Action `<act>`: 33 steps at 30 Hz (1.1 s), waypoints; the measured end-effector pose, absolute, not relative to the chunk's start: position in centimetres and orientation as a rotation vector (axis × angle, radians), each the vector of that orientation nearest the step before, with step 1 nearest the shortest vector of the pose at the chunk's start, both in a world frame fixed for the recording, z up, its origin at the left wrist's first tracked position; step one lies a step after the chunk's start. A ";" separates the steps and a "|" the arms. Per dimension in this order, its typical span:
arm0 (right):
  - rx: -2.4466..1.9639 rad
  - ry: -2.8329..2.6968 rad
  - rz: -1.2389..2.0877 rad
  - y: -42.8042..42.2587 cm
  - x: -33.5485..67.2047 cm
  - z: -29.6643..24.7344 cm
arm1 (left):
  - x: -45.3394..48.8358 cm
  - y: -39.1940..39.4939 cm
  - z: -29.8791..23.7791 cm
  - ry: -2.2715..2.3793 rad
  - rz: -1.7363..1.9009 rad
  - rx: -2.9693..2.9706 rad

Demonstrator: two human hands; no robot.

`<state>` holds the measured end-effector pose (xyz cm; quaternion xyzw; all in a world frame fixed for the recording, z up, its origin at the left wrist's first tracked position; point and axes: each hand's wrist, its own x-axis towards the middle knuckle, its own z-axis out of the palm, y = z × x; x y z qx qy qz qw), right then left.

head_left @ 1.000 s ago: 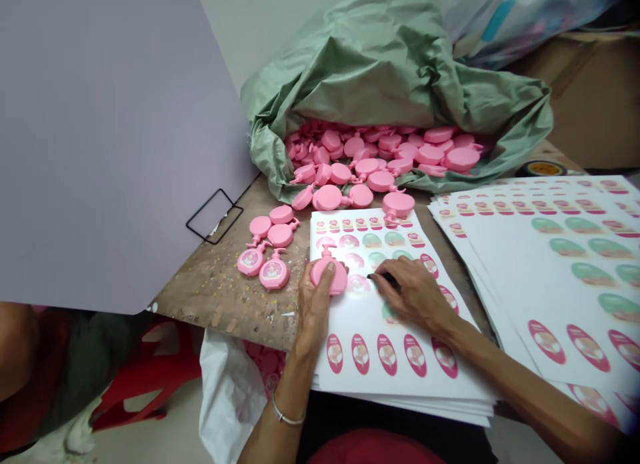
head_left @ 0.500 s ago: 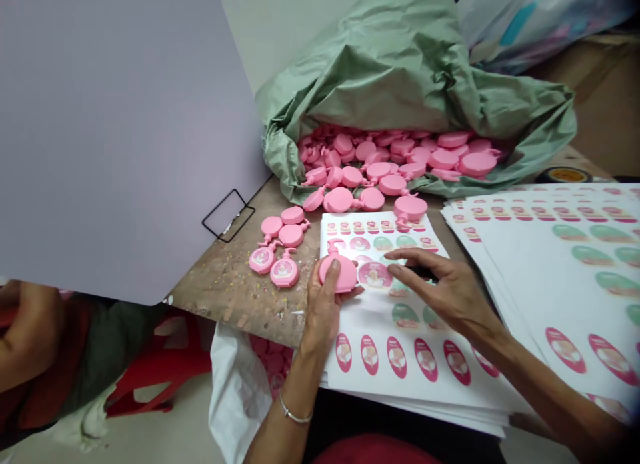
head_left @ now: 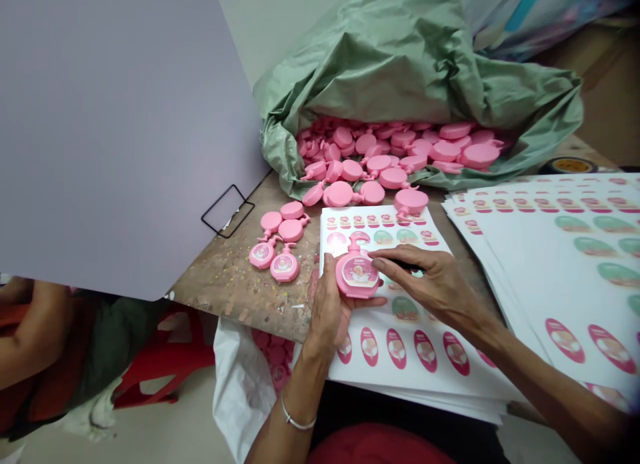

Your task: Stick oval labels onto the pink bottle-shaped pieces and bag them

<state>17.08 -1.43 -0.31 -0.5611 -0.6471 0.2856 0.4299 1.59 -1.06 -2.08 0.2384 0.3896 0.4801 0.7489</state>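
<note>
Head view: left hand [head_left: 330, 311] grips pink bottle [head_left: 357, 274]

Pink bottle [head_left: 342, 277] is showing a pink-rimmed oval label [head_left: 357, 273], white sheet [head_left: 380, 377] is carrying rows of pink and green ovals, pale green sack [head_left: 400, 64] is holding pink bottles [head_left: 380, 163].

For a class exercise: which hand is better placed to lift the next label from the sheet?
Probably the right hand: it is over the label sheet with a dark tool, while the left hand holds a pink bottle.
</note>
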 end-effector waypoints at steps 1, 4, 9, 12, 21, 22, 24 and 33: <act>-1.402 -1.611 0.718 -1.4 17.0 -0.3 | 1.6 -1.1 -2.2 0.846 1.046 0.521; -1.394 -1.613 0.726 -1.3 16.9 -0.4 | 1.6 -1.0 -2.2 0.835 1.041 0.525; -1.384 -1.627 0.719 -1.2 16.9 -0.4 | 1.5 -1.0 -2.2 0.841 1.048 0.551; -1.375 -1.633 0.729 -1.2 16.9 -0.3 | 1.5 -1.0 -2.1 0.849 1.042 0.565; -1.355 -1.654 0.695 -1.3 16.9 -0.1 | 1.7 -1.0 -1.7 0.879 1.064 0.562; -1.350 -1.654 0.689 -1.3 16.9 -0.1 | 1.7 -1.0 -1.7 0.876 1.064 0.567; -1.346 -1.652 0.684 -1.3 16.8 -0.1 | 1.7 -1.0 -1.7 0.875 1.067 0.575; -1.476 -1.811 0.322 -1.1 16.9 -0.2 | 1.3 -1.6 -1.5 0.879 1.080 0.790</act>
